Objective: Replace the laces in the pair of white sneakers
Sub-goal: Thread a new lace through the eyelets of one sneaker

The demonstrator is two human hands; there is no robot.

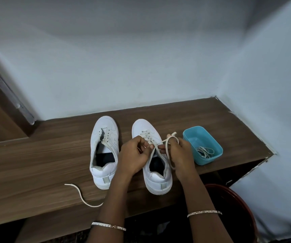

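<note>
Two white sneakers stand side by side on the wooden shelf (pixel 44 155), toes toward the wall. The left sneaker (pixel 104 151) has bare eyelets and no lace. The right sneaker (pixel 156 174) carries an off-white lace (pixel 167 142) through its front eyelets. My left hand (pixel 134 156) pinches one lace end above the tongue. My right hand (pixel 180 153) holds the other end, which loops around its fingers. Both hands hover over the right sneaker's opening.
A loose lace (pixel 81 197) lies near the shelf's front edge, left of my left arm. A teal plastic box (pixel 202 143) with a coiled lace (pixel 205 151) inside sits right of the sneakers. A dark red round rim (pixel 237 202) shows below right. Walls close off the back and right.
</note>
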